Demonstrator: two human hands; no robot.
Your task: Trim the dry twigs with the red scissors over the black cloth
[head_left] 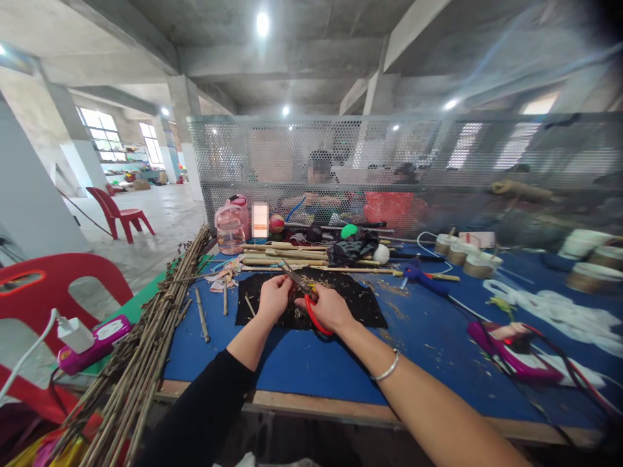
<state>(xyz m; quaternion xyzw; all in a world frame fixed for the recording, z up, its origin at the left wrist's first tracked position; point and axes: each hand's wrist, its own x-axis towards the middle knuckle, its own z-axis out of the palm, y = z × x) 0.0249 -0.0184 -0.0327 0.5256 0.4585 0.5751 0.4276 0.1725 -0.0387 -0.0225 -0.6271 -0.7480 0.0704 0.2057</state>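
Observation:
My right hand [331,307] is closed around the red handles of a pair of scissors [315,318], whose blades point up and to the left. Close beside the blades, my left hand [275,296] has its fingers pinched together; what sits between them is too small to make out. Both hands are over a black cloth [363,305] scattered with small straw-coloured clippings. Left of the cloth, a short cut stick [202,318] lies on the blue tabletop [292,363].
A long bundle of dry stalks [156,324] lies along the table's left side. Behind the cloth are bamboo sticks [287,254] and a pink-tinted jug [230,230]. A blue glue gun [423,279] and a purple power strip [516,357] lie to the right. A perforated metal screen [272,155] stands behind.

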